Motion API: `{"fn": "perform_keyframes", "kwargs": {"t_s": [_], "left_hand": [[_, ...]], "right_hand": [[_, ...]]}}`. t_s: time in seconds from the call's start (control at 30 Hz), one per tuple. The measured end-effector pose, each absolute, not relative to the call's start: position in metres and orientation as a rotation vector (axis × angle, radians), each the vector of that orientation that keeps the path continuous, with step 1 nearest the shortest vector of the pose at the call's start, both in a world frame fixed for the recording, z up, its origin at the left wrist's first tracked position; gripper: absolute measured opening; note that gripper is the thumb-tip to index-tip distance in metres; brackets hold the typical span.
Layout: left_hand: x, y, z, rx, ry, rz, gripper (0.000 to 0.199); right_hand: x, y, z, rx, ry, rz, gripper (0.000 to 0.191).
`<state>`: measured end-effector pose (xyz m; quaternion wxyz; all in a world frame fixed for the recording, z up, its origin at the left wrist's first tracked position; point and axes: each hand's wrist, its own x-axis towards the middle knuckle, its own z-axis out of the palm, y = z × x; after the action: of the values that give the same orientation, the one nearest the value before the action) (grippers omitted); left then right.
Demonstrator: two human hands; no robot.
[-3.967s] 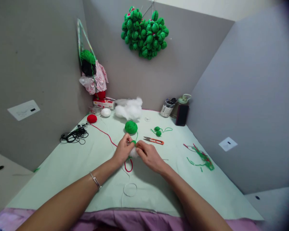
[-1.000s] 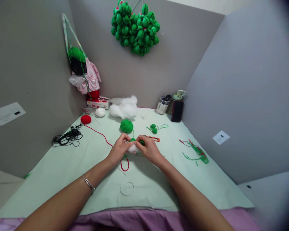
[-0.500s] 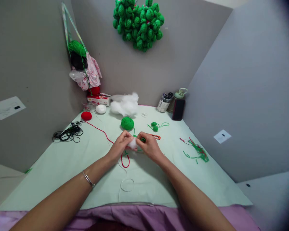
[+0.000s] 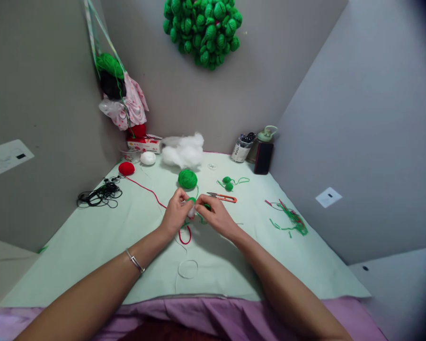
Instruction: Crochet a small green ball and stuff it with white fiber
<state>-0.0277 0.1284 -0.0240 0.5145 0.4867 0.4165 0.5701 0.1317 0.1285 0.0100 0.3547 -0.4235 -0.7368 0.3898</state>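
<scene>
My left hand is closed on a small green crocheted piece near the middle of the table. White stuffing shows between the hands, below the green edge. My right hand has its thumb and fingers pinched at the right side of that stuffing. Part of another green item shows by the right fingers, largely hidden. A green yarn ball lies just beyond the hands, its strand running toward them. Red yarn loops below my left hand. Orange-handled thread snips lie beyond my right hand.
A stuffing heap, a white ball and a red ball lie at the back left. Black cord sits left. Small green pieces, a phone and a pen holder are back right; yarn scraps lie right.
My right hand has shifted slightly left, closer to my left hand. Less white stuffing shows between the fingers, and the snips' blades are now in view. The camera view has shifted a little.
</scene>
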Motion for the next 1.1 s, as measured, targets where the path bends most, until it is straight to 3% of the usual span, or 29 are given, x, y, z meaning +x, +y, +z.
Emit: {"fn": "perform_keyframes", "kwargs": {"t_s": [0.43, 0.73, 0.93, 1.1], "left_hand": [[-0.031, 0.123, -0.016, 1.150, 0.854, 1.240, 0.039], [-0.033, 0.129, -0.019, 1.047, 0.912, 1.146, 0.033], [-0.030, 0.122, -0.014, 0.962, 0.860, 1.154, 0.030], [-0.028, 0.119, -0.010, 0.977, 0.791, 1.143, 0.041]], "right_hand": [[0.142, 0.146, 0.001, -1.174, -1.794, 0.982, 0.028], [0.145, 0.134, 0.016, -0.975, -1.999, 1.161, 0.008], [0.142, 0.142, 0.001, -1.069, -1.924, 1.027, 0.013], [0.146, 0.149, -0.001, -1.153, -1.850, 0.958, 0.020]]}}
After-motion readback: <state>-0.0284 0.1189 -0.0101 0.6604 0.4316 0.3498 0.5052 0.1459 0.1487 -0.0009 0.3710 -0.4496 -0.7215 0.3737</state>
